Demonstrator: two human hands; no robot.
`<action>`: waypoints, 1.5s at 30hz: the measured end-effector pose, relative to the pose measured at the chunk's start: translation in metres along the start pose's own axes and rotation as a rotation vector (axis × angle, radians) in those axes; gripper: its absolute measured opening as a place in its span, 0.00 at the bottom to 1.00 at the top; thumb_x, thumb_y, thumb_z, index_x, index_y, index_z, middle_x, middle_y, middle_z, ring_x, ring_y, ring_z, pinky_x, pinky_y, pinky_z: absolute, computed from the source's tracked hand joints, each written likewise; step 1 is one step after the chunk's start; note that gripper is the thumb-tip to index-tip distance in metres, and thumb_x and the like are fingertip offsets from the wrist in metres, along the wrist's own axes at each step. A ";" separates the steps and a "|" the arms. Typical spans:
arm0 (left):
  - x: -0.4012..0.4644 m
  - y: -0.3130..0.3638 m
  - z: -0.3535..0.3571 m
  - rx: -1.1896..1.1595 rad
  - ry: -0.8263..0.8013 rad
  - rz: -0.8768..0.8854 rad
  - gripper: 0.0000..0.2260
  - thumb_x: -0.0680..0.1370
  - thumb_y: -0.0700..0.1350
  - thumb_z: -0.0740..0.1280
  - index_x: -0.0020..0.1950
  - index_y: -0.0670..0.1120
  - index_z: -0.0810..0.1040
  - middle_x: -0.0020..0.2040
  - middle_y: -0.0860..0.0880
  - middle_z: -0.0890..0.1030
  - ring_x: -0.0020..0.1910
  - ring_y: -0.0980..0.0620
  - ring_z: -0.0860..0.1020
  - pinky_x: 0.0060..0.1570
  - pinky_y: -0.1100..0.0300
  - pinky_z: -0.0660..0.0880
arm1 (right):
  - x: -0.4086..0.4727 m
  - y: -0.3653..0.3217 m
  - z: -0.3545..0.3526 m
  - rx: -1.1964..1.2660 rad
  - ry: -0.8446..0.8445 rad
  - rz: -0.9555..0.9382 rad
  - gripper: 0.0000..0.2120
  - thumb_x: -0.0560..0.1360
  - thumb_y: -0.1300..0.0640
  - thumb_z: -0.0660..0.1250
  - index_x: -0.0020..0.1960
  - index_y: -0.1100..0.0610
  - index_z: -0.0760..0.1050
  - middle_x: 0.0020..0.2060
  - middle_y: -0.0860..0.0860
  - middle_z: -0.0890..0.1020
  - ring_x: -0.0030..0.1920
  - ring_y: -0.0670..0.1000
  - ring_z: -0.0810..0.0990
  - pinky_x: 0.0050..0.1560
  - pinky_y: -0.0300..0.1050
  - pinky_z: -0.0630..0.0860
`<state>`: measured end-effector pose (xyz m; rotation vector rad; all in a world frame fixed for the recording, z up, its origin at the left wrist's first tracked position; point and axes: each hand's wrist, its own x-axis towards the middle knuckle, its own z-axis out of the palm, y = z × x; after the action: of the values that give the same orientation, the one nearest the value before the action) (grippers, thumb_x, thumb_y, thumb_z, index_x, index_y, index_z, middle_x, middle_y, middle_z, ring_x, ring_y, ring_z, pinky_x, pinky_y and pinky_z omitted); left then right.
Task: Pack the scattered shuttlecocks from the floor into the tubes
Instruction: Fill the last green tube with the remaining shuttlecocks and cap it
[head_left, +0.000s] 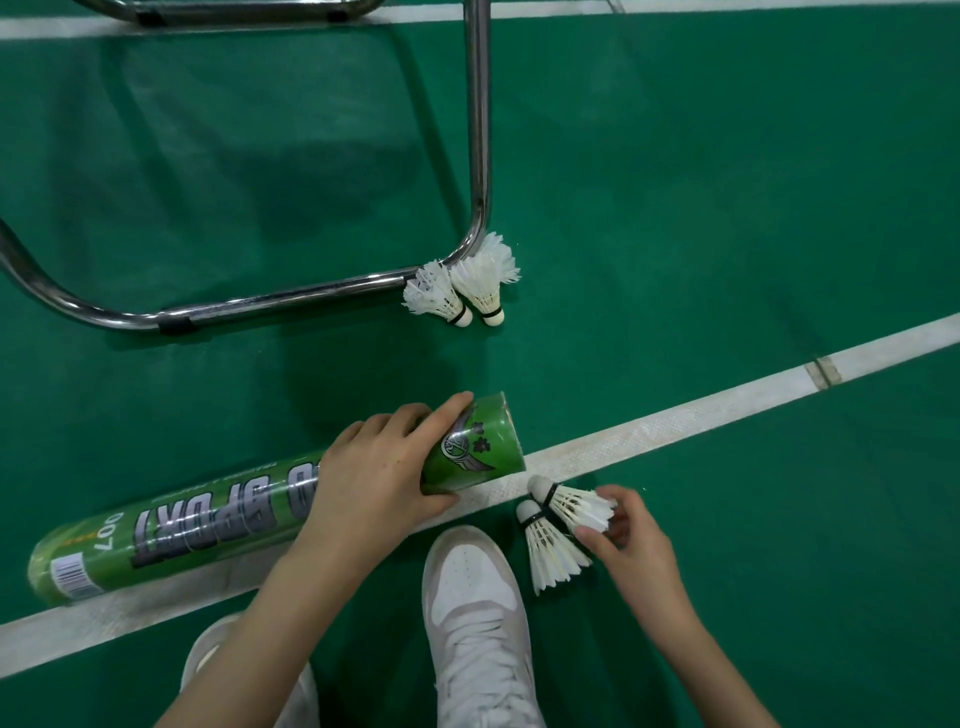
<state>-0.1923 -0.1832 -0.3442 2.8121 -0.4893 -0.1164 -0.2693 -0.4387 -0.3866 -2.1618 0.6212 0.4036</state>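
A long green shuttlecock tube lies on the green floor across a white court line, its right end pointing right. My left hand grips the tube near that end. Just right of the tube's end, two white shuttlecocks sit with their cork heads toward the tube; my right hand holds their feather ends. Two more white shuttlecocks lie farther away against the corner of a chrome frame.
A chrome tubular frame stands on the floor at the back left, its corner touching the far shuttlecocks. White court lines cross the floor. My white shoes are at the bottom centre.
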 end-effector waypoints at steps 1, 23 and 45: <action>0.000 0.001 0.000 0.004 -0.002 0.001 0.44 0.55 0.57 0.79 0.69 0.54 0.69 0.49 0.51 0.80 0.41 0.46 0.80 0.35 0.54 0.75 | 0.000 0.000 0.001 0.023 -0.012 0.007 0.17 0.70 0.60 0.72 0.55 0.49 0.71 0.45 0.47 0.80 0.45 0.47 0.79 0.46 0.40 0.74; -0.001 0.003 0.006 0.033 0.031 0.019 0.44 0.54 0.56 0.79 0.69 0.53 0.69 0.49 0.49 0.81 0.41 0.45 0.80 0.35 0.55 0.75 | -0.003 -0.078 -0.021 0.402 0.040 -0.251 0.15 0.75 0.61 0.67 0.54 0.42 0.74 0.46 0.49 0.82 0.51 0.49 0.79 0.55 0.43 0.73; -0.005 0.006 0.008 0.029 0.006 0.030 0.44 0.55 0.58 0.78 0.69 0.53 0.69 0.50 0.49 0.81 0.42 0.46 0.80 0.36 0.53 0.76 | -0.013 -0.108 0.017 0.388 -0.187 -0.276 0.27 0.67 0.65 0.74 0.56 0.43 0.68 0.44 0.49 0.78 0.43 0.41 0.77 0.47 0.31 0.72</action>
<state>-0.1999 -0.1890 -0.3495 2.8315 -0.5359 -0.0956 -0.2213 -0.3634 -0.3222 -1.7809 0.2638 0.3023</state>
